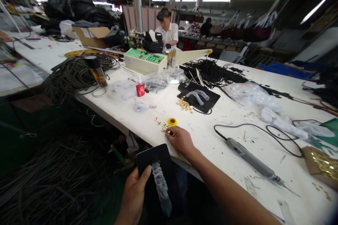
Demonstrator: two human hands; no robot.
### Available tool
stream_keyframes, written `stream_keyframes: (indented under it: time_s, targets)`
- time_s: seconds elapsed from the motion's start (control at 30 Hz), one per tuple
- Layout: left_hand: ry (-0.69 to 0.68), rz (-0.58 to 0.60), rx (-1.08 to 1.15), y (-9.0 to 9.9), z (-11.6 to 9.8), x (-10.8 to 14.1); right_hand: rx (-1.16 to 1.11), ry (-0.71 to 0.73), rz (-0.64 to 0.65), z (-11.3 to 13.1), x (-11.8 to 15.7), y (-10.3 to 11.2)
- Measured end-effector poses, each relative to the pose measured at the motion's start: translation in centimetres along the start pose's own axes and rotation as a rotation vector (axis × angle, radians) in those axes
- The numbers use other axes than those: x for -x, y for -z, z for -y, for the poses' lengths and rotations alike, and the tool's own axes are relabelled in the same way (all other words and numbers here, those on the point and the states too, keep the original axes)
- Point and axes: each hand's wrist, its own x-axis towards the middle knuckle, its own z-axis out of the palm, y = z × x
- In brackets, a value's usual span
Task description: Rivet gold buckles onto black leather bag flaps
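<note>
My left hand (pixel 135 187) grips a flat black panel (pixel 148 197) by its left edge, with the thumb on top. A strap wrapped in clear plastic (pixel 161 187) runs down the panel's face. On the table edge, my right hand (pixel 180 140) has its fingers curled together over a few small gold metal fittings (pixel 164 125); whether it pinches one is hidden. Just beyond those fingers lies a yellow tape roll (pixel 172 122). Farther back, a pile of gold fittings (pixel 185 104) touches another black panel (pixel 211 103) bearing a plastic-wrapped strap (pixel 196 95).
A grey electric screwdriver (pixel 250 161) with its cable lies right of my arm. A red bottle (pixel 140 88), a spray can (pixel 96 70), a green-topped machine (pixel 146 59) and black cords (pixel 208 72) stand or lie farther back. Across the table is a person (pixel 170 33).
</note>
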Motion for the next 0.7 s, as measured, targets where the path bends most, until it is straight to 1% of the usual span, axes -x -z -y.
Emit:
stream_keyframes:
  time_s: [0.2, 0.27, 0.3, 0.4, 0.47, 0.53, 0.6, 0.7]
  targets:
    - [-0.032, 0.013, -0.033, -0.6, -0.3, -0.5, -0.012, -0.042, 0.003, 0.0, -0.8, -0.5]
    - [-0.046, 0.007, -0.042, -0.6, -0.5, -0.4, -0.135, -0.054, -0.043, -0.1, -0.4, -0.3]
    - [-0.049, 0.007, -0.045, -0.6, -0.7, -0.3, -0.249, -0.082, -0.078, 0.0, 0.1, 0.0]
    - [-0.050, 0.008, -0.053, -0.9, -1.1, 0.3, -0.681, -0.252, -0.160, 0.6, 3.0, 1.6]
    - [-0.055, 0.009, -0.068, -1.4, -1.4, 0.8, -0.891, -0.348, -0.153, 1.5, 5.8, 3.0]
    - [-0.062, 0.024, -0.086, -2.0, -1.6, 1.3, -1.010, -0.377, -0.101, 2.6, 8.6, 4.1]
    - [-0.075, 0.049, -0.116, -2.6, -1.6, 1.8, -1.078, -0.372, -0.034, 3.6, 10.8, 4.7]
    - [-0.125, 0.080, -0.212, -3.3, -1.6, 2.6, -1.121, -0.369, -0.006, 4.4, 12.8, 4.7]
